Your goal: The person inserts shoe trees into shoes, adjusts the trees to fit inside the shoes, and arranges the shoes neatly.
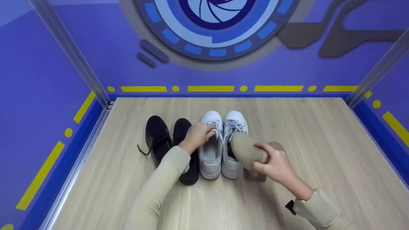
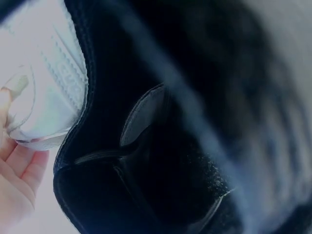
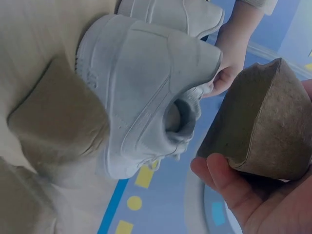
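Note:
Two white sneakers [image 1: 235,123] stand side by side on the wooden tabletop, toes toward the back wall. My left hand [image 1: 197,135] pinches the left white sneaker [image 1: 211,167] by its tongue and laces. In my right hand [image 1: 278,164] is a hollow brown moulded-pulp shoe insert [image 3: 285,131], gripped between thumb and fingers. It overlaps the right sneaker's opening in the head view, while the right wrist view shows it raised apart from that shoe. Another brown piece [image 3: 58,122] of the same material lies just right of the sneakers, partly hidden by the right hand and insert.
A pair of black shoes [image 1: 156,127] stands left of the sneakers, one with a loose lace hanging out; the left arm covers part of them. Purple-blue panels [image 1: 80,80] wall in the tabletop [image 1: 319,127] at the back and both sides.

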Tool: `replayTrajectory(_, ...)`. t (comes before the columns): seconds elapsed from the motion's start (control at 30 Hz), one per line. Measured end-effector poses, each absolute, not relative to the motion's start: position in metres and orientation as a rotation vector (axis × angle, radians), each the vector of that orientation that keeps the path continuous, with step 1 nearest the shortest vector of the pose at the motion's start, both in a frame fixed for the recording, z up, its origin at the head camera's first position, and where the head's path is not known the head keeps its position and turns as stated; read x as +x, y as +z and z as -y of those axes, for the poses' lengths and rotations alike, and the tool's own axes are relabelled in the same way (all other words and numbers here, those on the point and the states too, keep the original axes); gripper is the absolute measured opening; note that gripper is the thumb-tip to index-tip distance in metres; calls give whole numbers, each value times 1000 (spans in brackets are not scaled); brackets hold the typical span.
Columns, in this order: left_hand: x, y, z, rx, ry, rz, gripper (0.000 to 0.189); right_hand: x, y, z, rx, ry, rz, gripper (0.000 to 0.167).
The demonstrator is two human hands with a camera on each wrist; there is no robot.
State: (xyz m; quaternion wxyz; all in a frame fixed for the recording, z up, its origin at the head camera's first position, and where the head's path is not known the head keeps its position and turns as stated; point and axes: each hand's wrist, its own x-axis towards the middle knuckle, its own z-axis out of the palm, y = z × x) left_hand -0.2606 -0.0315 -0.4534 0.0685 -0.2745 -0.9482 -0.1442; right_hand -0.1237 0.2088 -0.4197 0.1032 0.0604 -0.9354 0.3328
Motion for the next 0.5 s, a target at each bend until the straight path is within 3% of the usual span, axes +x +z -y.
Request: replayTrajectory(0.5, -265, -447, 35, -965, -465, 2928, 26, -126, -412, -185, 331, 999, 2861, 46)
